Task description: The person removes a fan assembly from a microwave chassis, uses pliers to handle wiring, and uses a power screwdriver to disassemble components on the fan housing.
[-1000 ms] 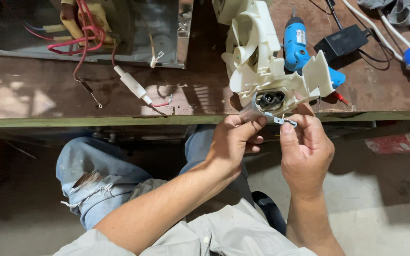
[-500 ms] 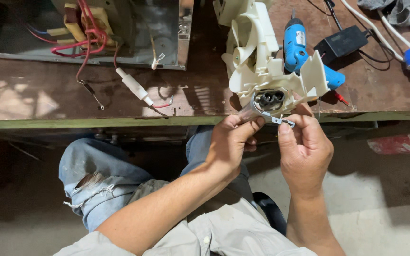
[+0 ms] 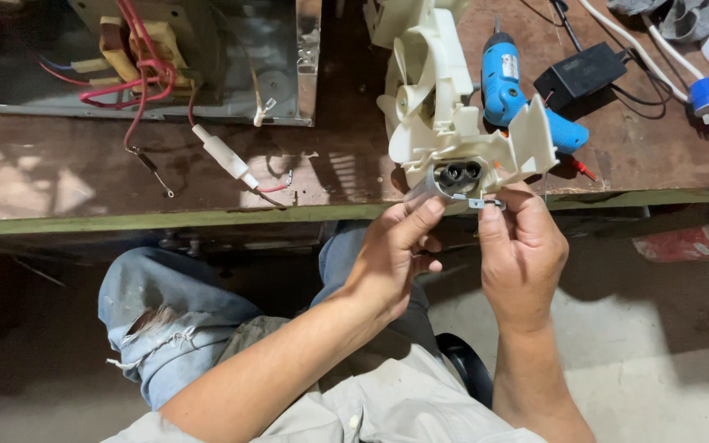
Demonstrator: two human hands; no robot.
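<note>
- Left hand [image 3: 395,250]: closed, gripping grey part [image 3: 459,179] at near end of cream plastic housing [image 3: 436,123].
- Right hand [image 3: 520,246]: pinching small metal clip [image 3: 486,203].
- Blue drill [image 3: 506,86]: just right of housing, on workbench [image 3: 125,176].

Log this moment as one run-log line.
left hand: grips grey capacitor | right hand: pinches its metal bracket | cream plastic fan housing: on workbench edge | blue cordless screwdriver: behind

A repair workshop, probably for appliances: a worn brown wooden workbench [image 3: 84,176] carries an opened metal chassis with red wiring [image 3: 207,61]; a blue cordless screwdriver [image 3: 506,86]; a black power adapter [image 3: 580,74].
</note>
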